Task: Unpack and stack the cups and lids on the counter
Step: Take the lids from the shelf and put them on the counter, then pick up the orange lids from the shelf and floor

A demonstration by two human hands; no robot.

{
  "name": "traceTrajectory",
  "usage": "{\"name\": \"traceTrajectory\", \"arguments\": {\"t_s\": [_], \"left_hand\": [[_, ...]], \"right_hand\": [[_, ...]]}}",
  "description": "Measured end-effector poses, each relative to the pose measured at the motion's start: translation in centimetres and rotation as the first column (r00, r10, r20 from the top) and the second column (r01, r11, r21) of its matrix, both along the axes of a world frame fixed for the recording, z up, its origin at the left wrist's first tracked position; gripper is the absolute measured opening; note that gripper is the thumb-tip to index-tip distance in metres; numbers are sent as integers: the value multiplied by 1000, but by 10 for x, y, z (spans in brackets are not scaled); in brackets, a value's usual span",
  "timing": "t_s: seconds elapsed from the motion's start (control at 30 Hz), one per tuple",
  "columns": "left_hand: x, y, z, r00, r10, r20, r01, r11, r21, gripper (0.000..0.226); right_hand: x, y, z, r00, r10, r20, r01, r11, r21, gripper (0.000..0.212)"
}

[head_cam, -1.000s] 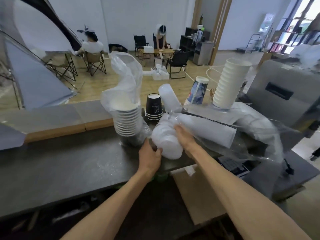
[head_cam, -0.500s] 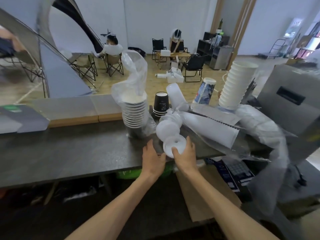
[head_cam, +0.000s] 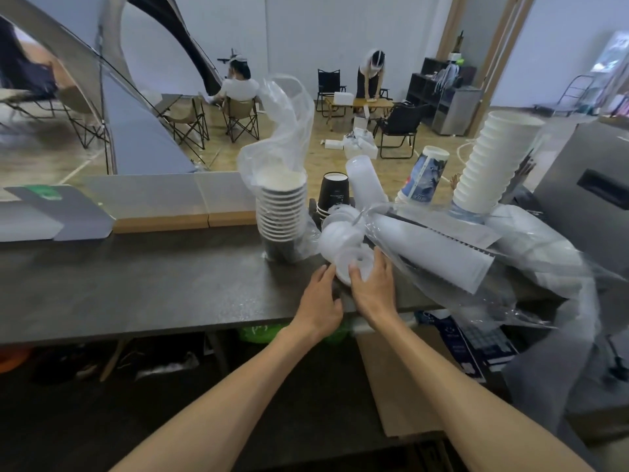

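Partly blurred: right hand (head_cam: pixel 372 291) fingers grip white lids (head_cam: pixel 354 264); left hand (head_cam: pixel 321 301) fingers touch them, grip unclear.

The counter (head_cam: pixel 136 284) at centre frame is a dark, matt, faintly speckled slab. On it, the lids (head_cam: pixel 343 243) look like smooth translucent white plastic, the bags (head_cam: pixel 286 131) thin, glossy, crinkled clear film. The ribbed cups (head_cam: pixel 490 168) at upper right look like matt white paper, the dark cups (head_cam: pixel 335 194) matt black. Brushed grey metal clads the cabinet (head_cam: pixel 585 185) at right.
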State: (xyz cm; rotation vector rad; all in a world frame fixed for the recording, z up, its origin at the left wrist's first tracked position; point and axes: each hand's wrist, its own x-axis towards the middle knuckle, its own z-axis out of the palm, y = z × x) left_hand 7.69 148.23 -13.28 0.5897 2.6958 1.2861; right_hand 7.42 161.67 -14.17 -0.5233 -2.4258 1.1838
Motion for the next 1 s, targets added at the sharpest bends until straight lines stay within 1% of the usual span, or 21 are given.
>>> {"name": "traceTrajectory", "arguments": {"t_s": [0.1, 0.17, 0.23, 0.3, 0.4, 0.5, 0.57, 0.7, 0.83, 0.87, 0.93, 1.0], "left_hand": [[9, -10, -5, 1000, 27, -5, -27, 1000, -15, 71], [19, -21, -3, 999, 30, -24, -30, 999, 12, 69], [33, -40, -3, 998, 47, -45, -45, 998, 48, 64], [47, -69, -5, 990, 91, -108, -85, 994, 65, 53], [63, -126, -11, 960, 166, -224, -170, 985, 4, 34], [76, -196, -14, 941, 223, -255, -255, 962, -100, 24], [83, -248, -19, 924, 278, -263, -325, 933, -154, 24], [101, -353, -32, 893, 387, -228, -437, 867, -239, 25], [120, -461, -49, 858, 475, -195, -513, 811, -282, 25], [125, -494, -56, 851, 496, -173, -526, 798, -295, 28], [130, -538, -66, 836, 536, -120, -543, 774, -325, 35], [140, -597, -79, 819, 571, -44, -545, 754, -367, 41]], "right_hand": [[24, -5, -3, 1000, 5, -27, -4, 998, 61, 64], [45, -16, -7, 997, 30, -72, -19, 989, 146, 57], [65, -34, -13, 984, 106, -140, -69, 967, 245, 49], [77, -58, -19, 957, 229, -178, -160, 929, 334, 43], [83, -106, -28, 906, 403, -127, -330, 862, 384, 35], [80, -172, -32, 848, 519, -104, -451, 811, 373, 32], [75, -222, -34, 805, 591, -53, -533, 760, 371, 32], [73, -325, -47, 725, 687, 54, -654, 662, 367, 34], [75, -437, -62, 656, 742, 135, -730, 580, 360, 33], [74, -472, -68, 643, 750, 152, -743, 564, 360, 34], [70, -517, -77, 633, 745, 211, -763, 553, 336, 37], [68, -577, -90, 621, 734, 275, -780, 542, 314, 40]]}}
